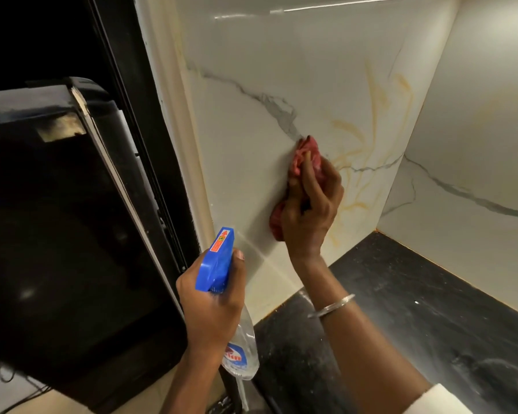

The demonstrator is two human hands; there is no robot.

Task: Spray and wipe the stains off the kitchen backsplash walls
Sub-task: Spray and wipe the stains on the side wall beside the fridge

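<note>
1. Now the right hand [308, 210] presses a crumpled red cloth [308, 152] against the white, marble-look backsplash wall [245, 121]. Its fingers are curled over the cloth and point upward.
2. The cloth lies about mid-height on this wall panel, right at the end of a grey vein. Parts of it show above the fingertips and below the palm.
3. Yellow-orange stains [374, 109] swirl across the wall just right of the hand. They run up toward the corner and down nearly to the counter.
4. The left hand [213, 306] grips a spray bottle [217, 261] around its neck, with one fingertip showing beside the blue trigger head. The nozzle end points up toward the wall.
5. The bottle's clear body hangs below the fist and carries a blue and red label. The bottle is held in the air, low and to the left of the cloth, in front of the wall's lower left part.
6. A black counter [416, 309], flecked with pale specks, meets both walls at the bottom.
7. A silver bangle [332, 306] circles the right wrist, and a white sleeve [443, 398] shows at the lower right.
8. A black appliance [57, 219] fills the left side.
</note>
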